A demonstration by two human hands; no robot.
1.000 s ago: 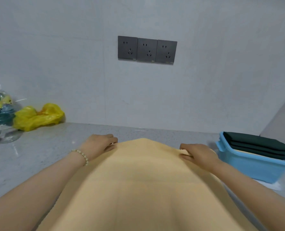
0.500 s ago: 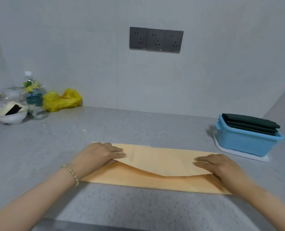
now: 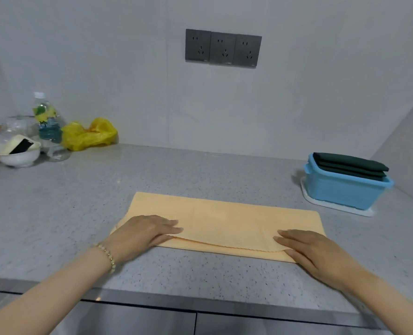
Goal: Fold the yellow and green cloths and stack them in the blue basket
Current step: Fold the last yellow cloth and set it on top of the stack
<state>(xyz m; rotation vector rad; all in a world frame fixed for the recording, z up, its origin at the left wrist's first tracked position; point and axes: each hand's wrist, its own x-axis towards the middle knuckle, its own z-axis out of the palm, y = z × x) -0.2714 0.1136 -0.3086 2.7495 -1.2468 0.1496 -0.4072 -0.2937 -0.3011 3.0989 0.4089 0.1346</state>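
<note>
Yellow cloth (image 3: 225,221) lies folded double, a long flat strip on the grey counter (image 3: 200,175), near its front edge. Blue basket (image 3: 345,192), far right and well apart, holds stacked green cloths (image 3: 348,164). Left hand (image 3: 145,234) and right hand (image 3: 309,250) press the near corners, fingers straight. Yellow bag (image 3: 89,135), bottle (image 3: 47,122) and bowl (image 3: 16,155) sit far left.

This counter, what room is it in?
Probably a kitchen: a speckled stone counter, three wall sockets above it, and a white bowl beside a water bottle.
</note>
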